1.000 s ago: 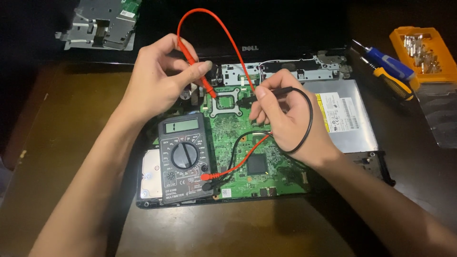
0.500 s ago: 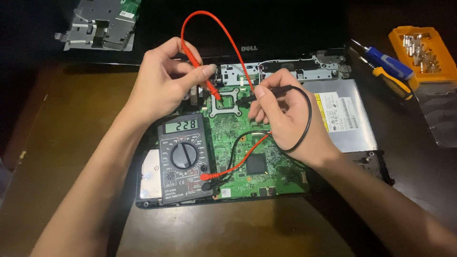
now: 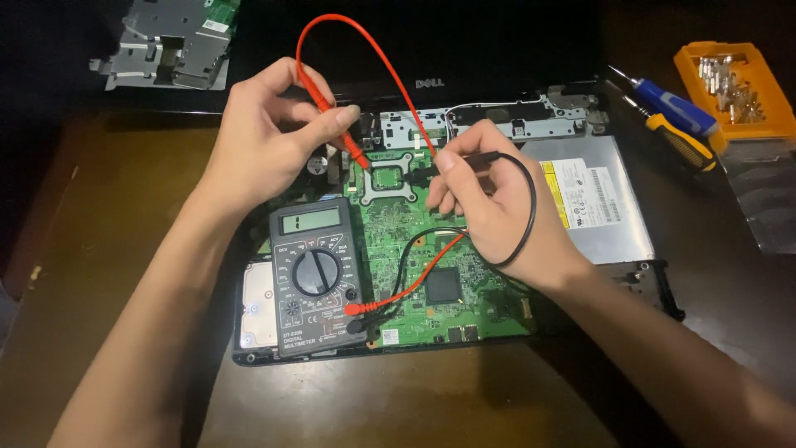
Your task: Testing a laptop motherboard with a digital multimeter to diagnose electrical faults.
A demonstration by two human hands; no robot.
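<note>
left hand (image 3: 269, 149): pinching the red probe (image 3: 340, 137) tight, tip slanting down-right onto the green board (image 3: 431, 249)
right hand (image 3: 489, 199): gripping the black probe (image 3: 452, 164), pointing left
gap: the tips are sitting near each other by the square socket (image 3: 388, 176)
meter (image 3: 313, 274): lying under the left hand

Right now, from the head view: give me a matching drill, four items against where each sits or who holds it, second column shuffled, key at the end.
Items
1. thin red probe with red lead
2. thin black probe with black lead
3. dark grey multimeter with round dial
4. orange plastic tray of small metal parts

Places
A. far right of the table, beside the screwdrivers
B. pinched in the left hand
C. lying on the open laptop base, left of the green circuit board
D. pinched in the right hand

Pairs: 1-B, 2-D, 3-C, 4-A
</note>
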